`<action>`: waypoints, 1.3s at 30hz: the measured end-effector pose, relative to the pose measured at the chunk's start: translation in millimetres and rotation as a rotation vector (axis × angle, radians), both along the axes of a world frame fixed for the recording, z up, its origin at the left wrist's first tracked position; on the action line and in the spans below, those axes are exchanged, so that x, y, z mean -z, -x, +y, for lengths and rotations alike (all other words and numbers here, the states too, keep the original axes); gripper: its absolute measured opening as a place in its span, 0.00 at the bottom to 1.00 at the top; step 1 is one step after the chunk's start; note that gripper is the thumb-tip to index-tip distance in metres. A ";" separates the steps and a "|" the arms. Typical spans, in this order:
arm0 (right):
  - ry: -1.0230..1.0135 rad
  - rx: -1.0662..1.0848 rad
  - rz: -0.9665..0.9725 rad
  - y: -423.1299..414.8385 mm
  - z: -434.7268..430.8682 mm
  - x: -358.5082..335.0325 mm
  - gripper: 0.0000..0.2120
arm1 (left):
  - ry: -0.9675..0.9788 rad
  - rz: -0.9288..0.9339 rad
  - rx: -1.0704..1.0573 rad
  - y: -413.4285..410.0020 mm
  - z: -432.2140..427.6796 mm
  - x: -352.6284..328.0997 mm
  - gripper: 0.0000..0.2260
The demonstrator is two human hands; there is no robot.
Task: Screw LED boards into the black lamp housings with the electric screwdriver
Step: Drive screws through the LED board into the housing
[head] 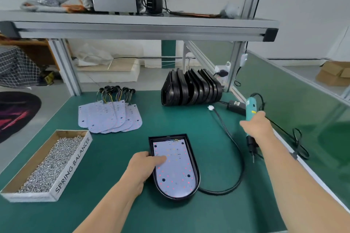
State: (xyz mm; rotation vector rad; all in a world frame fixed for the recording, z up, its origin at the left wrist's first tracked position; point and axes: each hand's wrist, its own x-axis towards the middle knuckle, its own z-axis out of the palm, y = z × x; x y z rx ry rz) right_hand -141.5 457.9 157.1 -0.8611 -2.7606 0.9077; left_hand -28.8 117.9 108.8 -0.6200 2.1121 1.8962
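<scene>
A black lamp housing (195, 159) lies flat on the green table in front of me, with a white LED board (176, 174) seated inside it. My left hand (145, 164) rests on the housing's left rim, thumb pressing the board. To the right, above the table, my right hand (256, 126) grips the teal electric screwdriver (250, 108) upright, its black bit end (251, 149) pointing down, clear of the housing. A cardboard box of screws (47, 166) sits at the left.
Several spare LED boards (109, 117) with wire tails fan out at the back left. A row of black housings (191, 87) stands on edge behind. A black cable (236, 159) loops right of the housing; the power adapter (236, 107) lies by the frame post.
</scene>
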 end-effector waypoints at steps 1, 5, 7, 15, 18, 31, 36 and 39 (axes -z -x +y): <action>-0.034 -0.017 -0.024 0.6 1.8 7.4 0.23 | -0.001 0.003 -0.006 0.2 0.2 0.3 0.06; -0.171 -0.087 -0.017 2.1 -6.8 23.6 0.19 | -0.008 -0.008 -0.015 1.0 0.5 -0.3 0.07; -0.248 -0.118 0.024 0.2 -15.8 24.7 0.20 | -0.012 -0.011 -0.023 1.0 0.8 0.2 0.07; -0.761 -0.473 -0.018 -38.4 -69.3 30.6 0.07 | -0.035 -0.003 -0.031 0.8 1.1 -1.1 0.07; -0.594 -0.469 -0.133 -50.7 -81.0 26.2 0.06 | -0.035 0.019 -0.036 -1.1 1.8 -1.5 0.06; 0.699 -0.549 -0.174 -97.5 -135.0 22.0 0.11 | -0.179 0.032 -0.089 -2.5 10.2 -11.2 0.07; 0.781 -0.498 -0.019 -102.4 -141.6 22.9 0.10 | -0.070 0.043 -0.138 -2.0 12.0 -13.1 0.23; 0.859 -0.481 0.109 -103.7 -133.9 15.8 0.06 | 0.005 0.091 -0.205 -4.1 11.6 -10.2 0.29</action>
